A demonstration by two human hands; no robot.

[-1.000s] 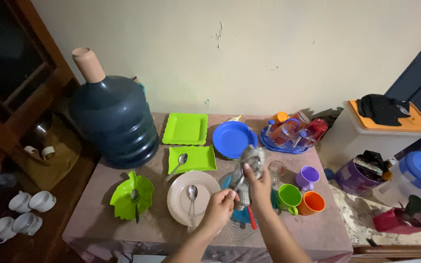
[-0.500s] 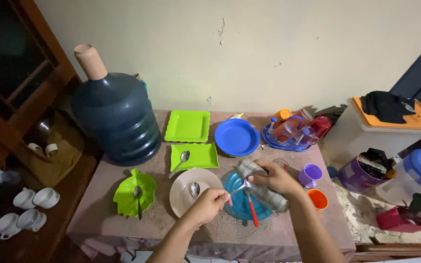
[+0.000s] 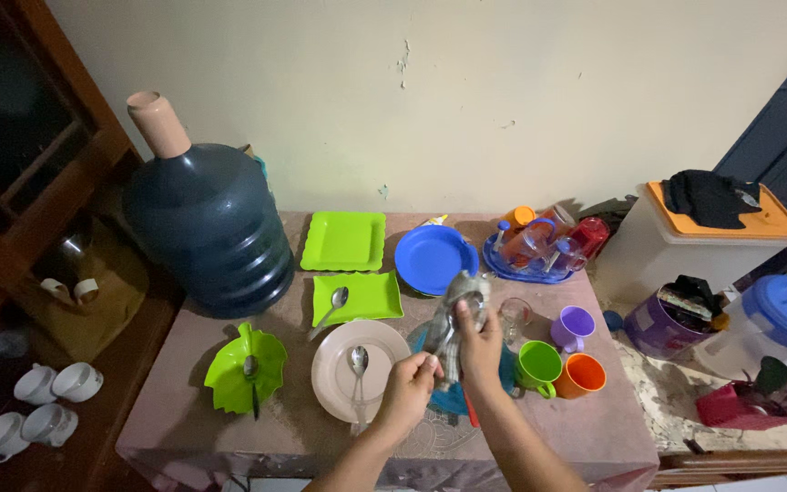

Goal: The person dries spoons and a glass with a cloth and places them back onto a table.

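My left hand (image 3: 409, 384) pinches the handle end of a metal spoon (image 3: 441, 343) above the table (image 3: 594, 428). My right hand (image 3: 482, 342) holds a grey striped cloth (image 3: 460, 301) wrapped around the spoon's upper part. Both hands hover over a blue round plate (image 3: 449, 399) with a red-handled utensil (image 3: 470, 410) on it. To the left lies a beige plate (image 3: 334, 364) with a spoon (image 3: 358, 369) on it.
A large dark water jug (image 3: 207, 223) stands at back left. Green plates (image 3: 344, 240), a leaf-shaped green dish (image 3: 246, 366), a blue plate (image 3: 430, 258), a glass (image 3: 514, 318), purple (image 3: 574, 327), green (image 3: 537, 365) and orange (image 3: 580, 375) mugs, and a tray of cups (image 3: 539, 248) crowd the table. Bins stand to the right.
My right hand has lifted the cloth from low over the blue plate and turned it upright around the spoon. The green mug, hidden half a second ago, shows again.
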